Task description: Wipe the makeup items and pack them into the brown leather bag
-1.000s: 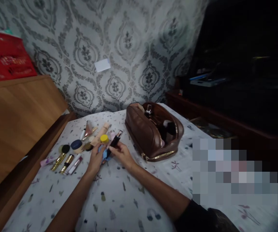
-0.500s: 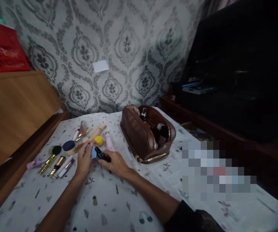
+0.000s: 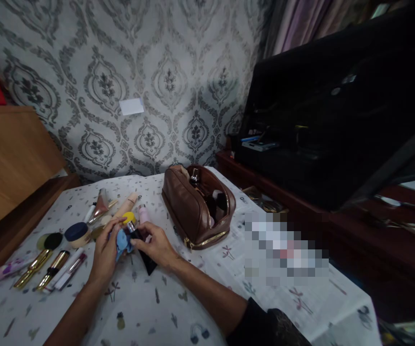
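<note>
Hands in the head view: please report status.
Left hand on blue cloth. Right hand holding black tube. Brown bag unzipped, off to the right; yellow-lidded item close behind the hands.

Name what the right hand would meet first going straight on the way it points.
Probably the blue cloth in the left hand, just beyond the black tube that the right hand holds; depth is hard to judge.

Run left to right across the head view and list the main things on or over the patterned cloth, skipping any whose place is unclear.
Pink-and-purple tube, gold-and-black tube, navy-lidded jar, left hand, black tube, open brown bag.
</note>
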The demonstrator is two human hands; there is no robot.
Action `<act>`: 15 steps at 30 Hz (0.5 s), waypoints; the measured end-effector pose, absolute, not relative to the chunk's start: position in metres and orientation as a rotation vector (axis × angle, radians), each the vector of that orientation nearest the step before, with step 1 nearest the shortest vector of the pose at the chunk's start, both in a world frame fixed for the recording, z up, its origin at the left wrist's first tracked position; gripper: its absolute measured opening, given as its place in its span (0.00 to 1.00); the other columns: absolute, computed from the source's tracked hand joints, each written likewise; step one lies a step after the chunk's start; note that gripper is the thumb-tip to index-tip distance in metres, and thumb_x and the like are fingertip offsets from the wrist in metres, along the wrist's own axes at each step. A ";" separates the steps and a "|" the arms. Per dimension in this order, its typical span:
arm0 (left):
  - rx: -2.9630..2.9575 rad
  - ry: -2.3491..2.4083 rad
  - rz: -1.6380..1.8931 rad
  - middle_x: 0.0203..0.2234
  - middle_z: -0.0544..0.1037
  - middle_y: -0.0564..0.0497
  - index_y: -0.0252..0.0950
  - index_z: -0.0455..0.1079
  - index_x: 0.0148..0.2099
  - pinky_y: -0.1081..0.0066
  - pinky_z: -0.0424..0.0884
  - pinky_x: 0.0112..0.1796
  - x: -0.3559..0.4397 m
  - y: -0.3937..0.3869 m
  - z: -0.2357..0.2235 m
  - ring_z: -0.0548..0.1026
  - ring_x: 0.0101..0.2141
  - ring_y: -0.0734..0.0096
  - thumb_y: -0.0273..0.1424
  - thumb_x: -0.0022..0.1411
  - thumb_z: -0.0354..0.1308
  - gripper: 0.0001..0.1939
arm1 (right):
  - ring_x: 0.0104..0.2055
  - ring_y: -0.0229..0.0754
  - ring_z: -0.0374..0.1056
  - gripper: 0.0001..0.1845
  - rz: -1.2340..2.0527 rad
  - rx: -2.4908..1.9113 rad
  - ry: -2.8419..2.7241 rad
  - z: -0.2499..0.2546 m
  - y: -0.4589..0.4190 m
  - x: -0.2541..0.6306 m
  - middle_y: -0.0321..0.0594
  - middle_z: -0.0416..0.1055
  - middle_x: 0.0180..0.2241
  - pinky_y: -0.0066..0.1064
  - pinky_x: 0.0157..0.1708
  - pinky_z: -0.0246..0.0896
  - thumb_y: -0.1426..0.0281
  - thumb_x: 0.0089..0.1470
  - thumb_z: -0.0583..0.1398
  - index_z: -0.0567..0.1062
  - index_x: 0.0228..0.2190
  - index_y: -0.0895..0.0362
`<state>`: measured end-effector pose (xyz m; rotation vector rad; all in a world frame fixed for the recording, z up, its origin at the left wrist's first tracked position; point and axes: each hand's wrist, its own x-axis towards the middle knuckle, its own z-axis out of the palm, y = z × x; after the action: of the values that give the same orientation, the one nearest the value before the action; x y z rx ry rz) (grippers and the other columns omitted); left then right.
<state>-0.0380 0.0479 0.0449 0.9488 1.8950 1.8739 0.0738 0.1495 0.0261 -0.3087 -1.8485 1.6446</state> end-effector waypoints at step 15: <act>1.110 1.767 1.530 0.27 0.77 0.51 0.35 0.73 0.45 0.74 0.63 0.17 -0.025 0.054 0.029 0.68 0.20 0.71 0.51 0.59 0.55 0.25 | 0.28 0.36 0.62 0.21 1.275 -0.326 -1.967 0.115 0.183 0.125 0.30 0.62 0.29 0.26 0.25 0.58 0.59 0.57 0.58 0.64 0.51 0.50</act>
<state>-0.0249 0.0537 0.0295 1.1104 1.7669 1.5301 0.1246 0.1829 0.1153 -0.3261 -1.9671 1.2746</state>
